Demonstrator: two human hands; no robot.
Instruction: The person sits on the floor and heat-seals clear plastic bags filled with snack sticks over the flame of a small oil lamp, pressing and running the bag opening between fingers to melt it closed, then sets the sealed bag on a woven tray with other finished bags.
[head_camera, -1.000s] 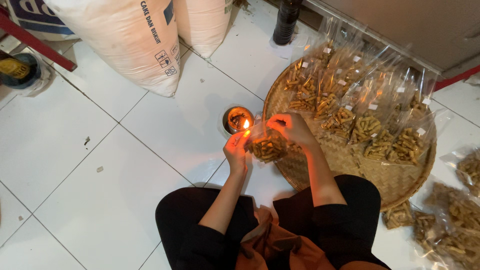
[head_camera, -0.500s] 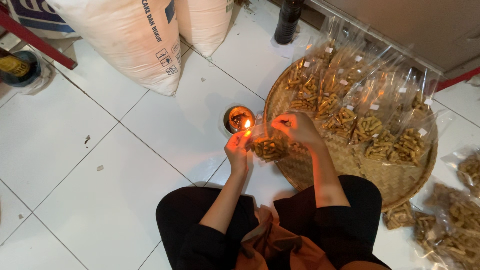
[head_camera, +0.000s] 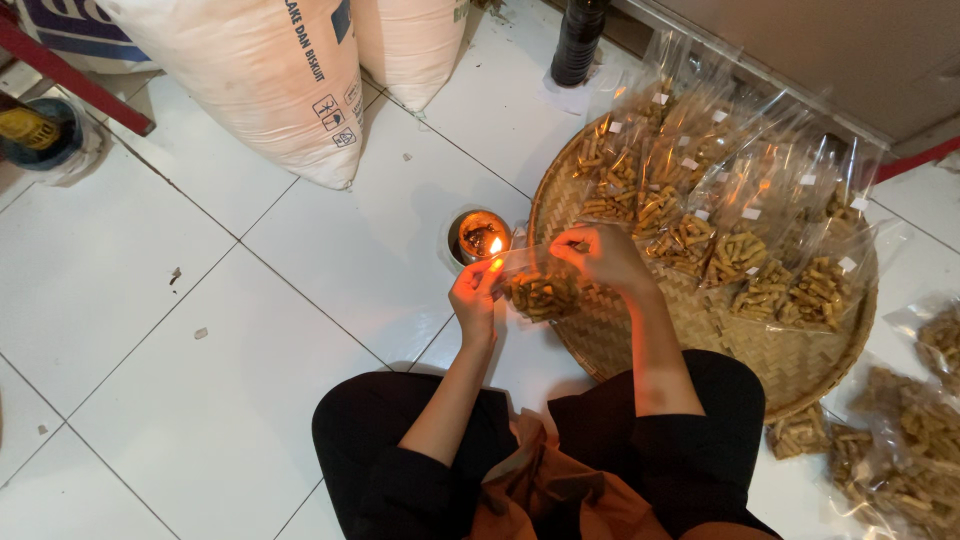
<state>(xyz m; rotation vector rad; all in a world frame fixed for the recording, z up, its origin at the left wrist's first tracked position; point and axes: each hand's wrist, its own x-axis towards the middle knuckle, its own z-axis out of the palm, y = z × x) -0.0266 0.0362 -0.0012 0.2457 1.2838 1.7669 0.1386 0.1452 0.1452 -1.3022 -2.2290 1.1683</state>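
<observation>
I sit on a white tiled floor, and both hands hold one small clear plastic bag of brown stick snacks (head_camera: 543, 292) by its top edge. My left hand (head_camera: 474, 293) pinches the left end of the bag's mouth right beside a small flame (head_camera: 495, 246). The flame rises from a round metal candle cup (head_camera: 478, 236) on the floor. My right hand (head_camera: 598, 255) pinches the right end of the bag's mouth, above the near rim of a round woven tray (head_camera: 795, 370).
The woven tray carries several filled snack bags (head_camera: 715, 215). More filled bags (head_camera: 905, 445) lie on the floor at right. Large white sacks (head_camera: 265, 75) stand at the back left, a dark bottle (head_camera: 580, 40) behind the tray, a red bar (head_camera: 75, 85) far left.
The flame now stands upright beside my left fingers. Both hands and the bag have barely shifted.
</observation>
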